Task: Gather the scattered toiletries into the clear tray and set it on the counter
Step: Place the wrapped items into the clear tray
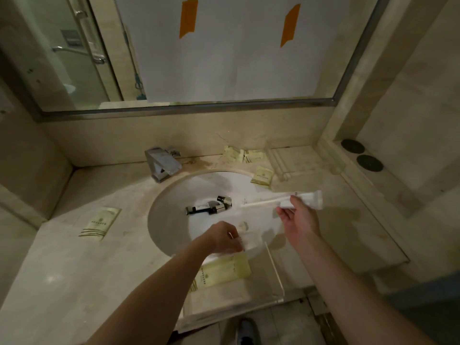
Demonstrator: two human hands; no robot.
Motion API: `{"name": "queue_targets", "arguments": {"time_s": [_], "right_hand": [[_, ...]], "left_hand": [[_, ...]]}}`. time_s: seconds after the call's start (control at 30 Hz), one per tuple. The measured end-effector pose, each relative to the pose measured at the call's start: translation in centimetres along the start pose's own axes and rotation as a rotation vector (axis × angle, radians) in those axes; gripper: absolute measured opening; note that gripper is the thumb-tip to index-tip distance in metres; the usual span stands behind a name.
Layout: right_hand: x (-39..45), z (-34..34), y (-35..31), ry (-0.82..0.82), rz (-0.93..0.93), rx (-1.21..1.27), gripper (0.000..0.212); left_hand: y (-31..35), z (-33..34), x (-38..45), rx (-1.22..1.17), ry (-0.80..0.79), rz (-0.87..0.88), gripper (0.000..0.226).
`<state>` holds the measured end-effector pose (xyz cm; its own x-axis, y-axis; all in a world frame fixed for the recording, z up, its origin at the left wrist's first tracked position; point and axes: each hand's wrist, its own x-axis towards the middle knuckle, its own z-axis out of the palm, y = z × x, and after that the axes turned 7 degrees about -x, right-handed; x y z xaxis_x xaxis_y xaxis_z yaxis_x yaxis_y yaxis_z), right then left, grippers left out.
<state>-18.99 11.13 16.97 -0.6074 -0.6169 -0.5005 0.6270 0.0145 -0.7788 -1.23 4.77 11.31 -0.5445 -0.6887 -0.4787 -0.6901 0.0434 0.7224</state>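
Observation:
The clear tray [275, 275] rests at the counter's front edge, below the sink, with a yellow packet [224, 270] lying in it. My left hand [222, 237] is at the tray's far rim, fingers pinched on a thin white packet [245, 232] with a faint logo. My right hand [297, 216] hovers over the sink's right rim, holding a long white toothbrush pack with a tube [286, 198]. Small black-capped bottles [211, 206] lie in the basin. More yellow packets sit at the left [100, 224], by the sink's back right [261, 176] and against the backsplash [242, 155].
A chrome faucet [161, 163] stands behind the white sink [171, 195]. A second clear holder [306, 163] sits in the back right corner. Two dark round discs [361, 154] lie on the right ledge. A mirror covered with taped paper [224, 53] hangs above.

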Motion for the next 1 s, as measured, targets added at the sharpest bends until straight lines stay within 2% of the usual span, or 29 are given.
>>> {"name": "queue_targets", "arguments": {"time_s": [0.17,0.27,0.37,0.43,0.53,0.6,0.7,0.87,0.93,1.0], "right_hand": [[0.1,-0.9,0.8,-0.038,0.024,0.016,0.011],[0.1,-1.2,1.4,-0.038,0.044,0.014,0.012],[0.4,-1.3,2.1,-0.007,0.068,0.009,0.011],[0.6,-1.4,2.6,0.024,0.075,-0.002,0.011],[0.5,-1.4,3.4,0.076,0.096,0.008,0.012],[0.2,-1.4,3.9,0.098,0.116,0.011,0.012],[-0.3,-1.4,5.1,0.096,0.160,-0.037,0.011],[-1.7,-1.6,8.2,0.047,0.257,-0.167,0.006],[-2.4,-1.5,9.4,0.030,0.284,-0.220,0.006],[-2.9,-1.5,10.4,0.011,0.320,-0.262,0.008]], "left_hand": [[-1.0,2.1,0.9,0.167,0.019,0.045,0.016],[-1.5,2.7,1.3,0.329,0.042,0.121,0.025],[-1.9,2.9,1.0,0.508,0.129,0.265,0.038],[-2.4,2.6,0.6,0.513,0.212,0.322,0.037],[-3.1,1.4,0.0,0.401,0.331,0.283,0.023],[-3.3,0.3,-0.4,0.269,0.382,0.165,0.010],[-4.1,-1.4,-1.2,-0.028,0.427,-0.021,0.011],[-4.9,-3.3,-3.6,-0.480,0.307,-0.117,0.023],[-5.3,-3.6,-4.5,-0.545,0.251,-0.142,0.027],[-5.8,-3.7,-5.3,-0.508,0.184,-0.149,0.022]]}}
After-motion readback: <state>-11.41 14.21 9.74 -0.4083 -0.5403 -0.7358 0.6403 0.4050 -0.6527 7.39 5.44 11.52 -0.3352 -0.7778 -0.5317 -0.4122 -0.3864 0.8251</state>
